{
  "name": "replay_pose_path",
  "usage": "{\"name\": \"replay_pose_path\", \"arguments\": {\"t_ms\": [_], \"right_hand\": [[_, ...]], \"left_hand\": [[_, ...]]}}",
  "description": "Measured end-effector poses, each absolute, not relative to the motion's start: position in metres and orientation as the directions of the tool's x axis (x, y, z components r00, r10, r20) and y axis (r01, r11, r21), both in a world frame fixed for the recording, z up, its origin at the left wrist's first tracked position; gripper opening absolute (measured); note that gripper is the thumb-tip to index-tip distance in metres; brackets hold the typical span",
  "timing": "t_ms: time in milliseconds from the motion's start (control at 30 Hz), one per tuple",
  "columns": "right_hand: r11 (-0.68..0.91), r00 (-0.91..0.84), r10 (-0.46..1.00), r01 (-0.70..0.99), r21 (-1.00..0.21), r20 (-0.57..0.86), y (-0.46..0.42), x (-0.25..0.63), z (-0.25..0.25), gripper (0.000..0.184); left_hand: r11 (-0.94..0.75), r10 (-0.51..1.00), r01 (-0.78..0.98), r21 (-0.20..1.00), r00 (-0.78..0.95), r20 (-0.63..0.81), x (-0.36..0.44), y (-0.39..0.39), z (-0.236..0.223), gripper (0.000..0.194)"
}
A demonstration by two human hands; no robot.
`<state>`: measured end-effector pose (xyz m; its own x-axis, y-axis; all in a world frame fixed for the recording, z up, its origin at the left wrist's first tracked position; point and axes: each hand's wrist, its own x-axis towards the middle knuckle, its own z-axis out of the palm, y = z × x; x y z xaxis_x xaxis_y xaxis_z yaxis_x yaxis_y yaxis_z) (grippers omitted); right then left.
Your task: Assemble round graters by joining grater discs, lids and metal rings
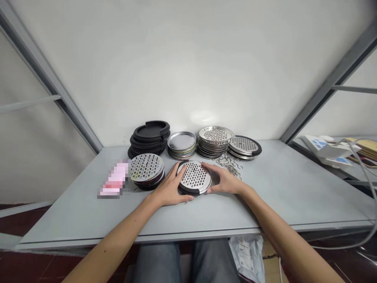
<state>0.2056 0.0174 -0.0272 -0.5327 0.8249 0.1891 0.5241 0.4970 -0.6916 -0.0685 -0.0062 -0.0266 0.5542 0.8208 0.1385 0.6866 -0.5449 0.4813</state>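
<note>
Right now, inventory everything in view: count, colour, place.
Grater: one, silver/black, front centre
Coarse stack: one, silver top, left
Holder stack: one, black, back left
Plain stack: one, silver, back centre
Perforated stack: one, silver, right of that
Rimmed pile: one, silver/black, back right
Clips: many, silver, before pile
Blurred item: one, pink, left
Table: one, grey, centre
Wall: one, white, behind
Posts: two, grey, sides
Package: one, whitish, below
Clutter: several, mixed, right
Trouser legs: two, blue, below
Hands: two, bare, on grater
</note>
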Motion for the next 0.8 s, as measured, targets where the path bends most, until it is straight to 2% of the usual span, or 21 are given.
{"name": "replay_pose_path", "arguments": {"t_ms": [300,800], "right_hand": [[0.445,-0.514,0.850,0.576,-0.686,0.119,0.0173,0.2054,-0.0276,0.116],[0.463,-0.522,0.845,0.604,-0.648,0.117,0.0121,0.2017,-0.0227,0.111]], "left_hand": [[-0.542,0.819,0.682,0.491,0.560,0.126,-0.0712,-0.0062,-0.0249,0.112],[-0.551,0.815,0.687,0.474,0.565,0.128,-0.0690,-0.0083,-0.0259,0.109]]}}
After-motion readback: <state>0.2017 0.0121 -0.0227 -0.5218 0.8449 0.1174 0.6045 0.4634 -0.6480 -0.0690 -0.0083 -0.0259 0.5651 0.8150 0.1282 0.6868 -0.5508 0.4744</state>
